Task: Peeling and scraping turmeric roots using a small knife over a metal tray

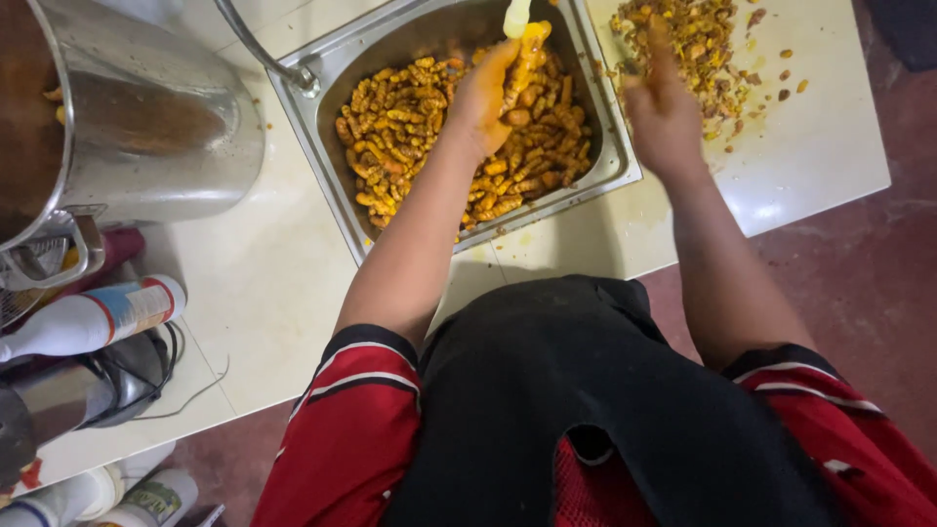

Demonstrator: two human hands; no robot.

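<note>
- Head view: the person stands at a pale countertop (pixel 264 283), both arms stretched forward over it.
- Left hand (pixel 485 93) hangs over a rectangular steel tray (pixel 342 210), fingers closed around one orange-yellow root piece (pixel 528 54). A pale, yellowish tool (pixel 516 17) shows at the tip of that piece; whether the same hand grips it I cannot tell.
- Right hand (pixel 664 107) is blurred, over the white board (pixel 820 146) to the right of the tray. It seems to have the fingers drawn together, but I cannot tell whether they hold anything.
- The tray is well filled with a heap of knobbly roots (pixel 439 137), orange-yellow, heaped across most of its floor. Judged from this, a large share is left to handle.
- On the board, at its far end, lies a pile of scraps and trimmings (pixel 693 44), brown and yellow, with loose bits scattered toward the right. This reads as the part done so far; the pile looks smaller than the heap in the tray.
- Orange smears mark the countertop just in front of the tray.
- Left side: a big steel pot (pixel 156 127) stands near the tray's corner; its contents are not clear.
- Near edge, left: a white spray can (pixel 98 317) on its side and more containers (pixel 107 493) low down, well apart from the hands.
- Person wears a dark apron (pixel 605 410) over a red top.
</note>
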